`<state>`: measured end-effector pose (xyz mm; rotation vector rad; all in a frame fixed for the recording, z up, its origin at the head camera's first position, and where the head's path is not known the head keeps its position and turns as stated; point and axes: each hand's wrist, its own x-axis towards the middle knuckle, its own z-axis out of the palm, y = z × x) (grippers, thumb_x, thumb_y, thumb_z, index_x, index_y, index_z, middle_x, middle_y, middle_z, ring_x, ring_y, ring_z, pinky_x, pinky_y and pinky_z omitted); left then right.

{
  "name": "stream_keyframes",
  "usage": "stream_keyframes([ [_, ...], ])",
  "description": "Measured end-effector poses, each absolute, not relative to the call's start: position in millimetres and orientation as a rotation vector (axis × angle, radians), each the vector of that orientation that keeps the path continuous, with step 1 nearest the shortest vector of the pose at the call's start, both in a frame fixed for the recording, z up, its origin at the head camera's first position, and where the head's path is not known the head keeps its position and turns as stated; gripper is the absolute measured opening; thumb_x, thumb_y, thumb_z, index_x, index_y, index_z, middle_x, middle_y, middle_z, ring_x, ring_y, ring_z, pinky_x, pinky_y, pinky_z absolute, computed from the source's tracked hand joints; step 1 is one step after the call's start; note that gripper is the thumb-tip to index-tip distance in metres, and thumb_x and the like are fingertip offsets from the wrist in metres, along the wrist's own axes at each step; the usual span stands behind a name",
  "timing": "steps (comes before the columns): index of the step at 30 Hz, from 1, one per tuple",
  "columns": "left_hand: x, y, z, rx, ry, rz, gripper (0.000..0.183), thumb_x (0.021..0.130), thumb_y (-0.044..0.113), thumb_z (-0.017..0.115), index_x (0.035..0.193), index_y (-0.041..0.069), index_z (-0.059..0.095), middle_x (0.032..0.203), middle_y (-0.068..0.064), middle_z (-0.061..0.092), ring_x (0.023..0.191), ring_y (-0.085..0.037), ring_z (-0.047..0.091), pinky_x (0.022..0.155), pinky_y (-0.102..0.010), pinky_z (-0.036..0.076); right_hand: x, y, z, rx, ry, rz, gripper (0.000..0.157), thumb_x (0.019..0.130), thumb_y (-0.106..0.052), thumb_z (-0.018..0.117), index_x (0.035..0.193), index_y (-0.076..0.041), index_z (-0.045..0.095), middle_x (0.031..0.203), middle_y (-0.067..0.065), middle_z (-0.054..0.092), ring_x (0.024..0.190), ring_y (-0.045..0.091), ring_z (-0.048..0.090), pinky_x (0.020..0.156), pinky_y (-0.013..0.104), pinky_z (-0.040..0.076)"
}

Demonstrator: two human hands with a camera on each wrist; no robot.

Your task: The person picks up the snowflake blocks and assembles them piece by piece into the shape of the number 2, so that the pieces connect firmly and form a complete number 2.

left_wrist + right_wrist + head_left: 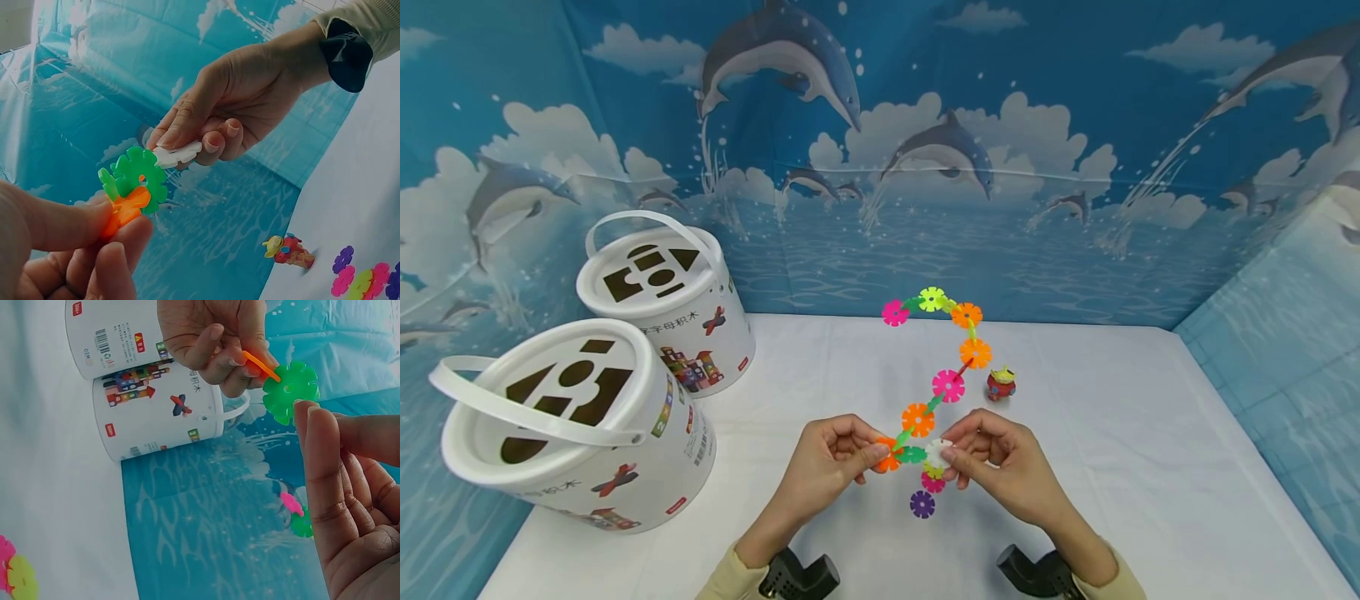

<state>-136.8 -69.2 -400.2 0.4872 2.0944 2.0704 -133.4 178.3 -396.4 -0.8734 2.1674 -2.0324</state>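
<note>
Orange disc (891,461) was pinched by fingers of the left hand (841,454), white disc (937,452) by those of the right hand (1003,462), green disc (912,454) was held between them, chain (948,386) extended toward the surface's (1150,450) far edge

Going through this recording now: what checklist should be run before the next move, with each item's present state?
1. Left hand grips the orange piece: ok.
2. Right hand pinches the white piece: ok.
3. Orange piece slotted into the green piece: ok.
4. White piece fully seated in the green piece: cannot tell; their edges overlap in view.
5. Toy figure apart from both hands: ok.
6. Front bucket and rear bucket away from the hands: ok.
</note>
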Motion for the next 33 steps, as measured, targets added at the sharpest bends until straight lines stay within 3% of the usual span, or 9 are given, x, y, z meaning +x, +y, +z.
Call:
stream_keyframes([
  [10, -136, -70, -398, 0.485, 2.094, 2.061, 0.011, 0.086, 0.008, 0.070, 0.089, -0.003, 0.067, 0.077, -0.012, 0.068, 0.059, -0.015, 0.059, 0.054, -0.026, 0.052, -133, 183, -392, -0.807, 2.183, -2.029, 0.018, 0.085, 0.009, 0.064, 0.099, -0.003, 0.061, 0.076, 0.013, 0.065, 0.058, 0.023, 0.064, 0.053, 0.035, 0.054],
  [26, -133, -68, -398, 0.542, 2.072, 2.074, 0.013, 0.087, 0.006, 0.069, 0.090, -0.005, 0.065, 0.078, -0.015, 0.068, 0.058, -0.013, 0.059, 0.054, -0.027, 0.052, -129, 177, -396, -0.895, 2.133, -2.049, 0.016, 0.087, 0.009, 0.061, 0.102, 0.003, 0.060, 0.076, 0.013, 0.065, 0.057, 0.023, 0.063, 0.053, 0.037, 0.054],
  [33, -132, -67, -399, 0.549, 2.070, 2.127, 0.013, 0.086, 0.008, 0.070, 0.089, -0.004, 0.066, 0.075, -0.013, 0.067, 0.054, -0.013, 0.057, 0.052, -0.028, 0.052, -125, 171, -396, -0.807, 2.132, -2.095, 0.014, 0.088, 0.008, 0.061, 0.097, -0.001, 0.059, 0.076, 0.015, 0.065, 0.057, 0.022, 0.064, 0.052, 0.036, 0.054],
])
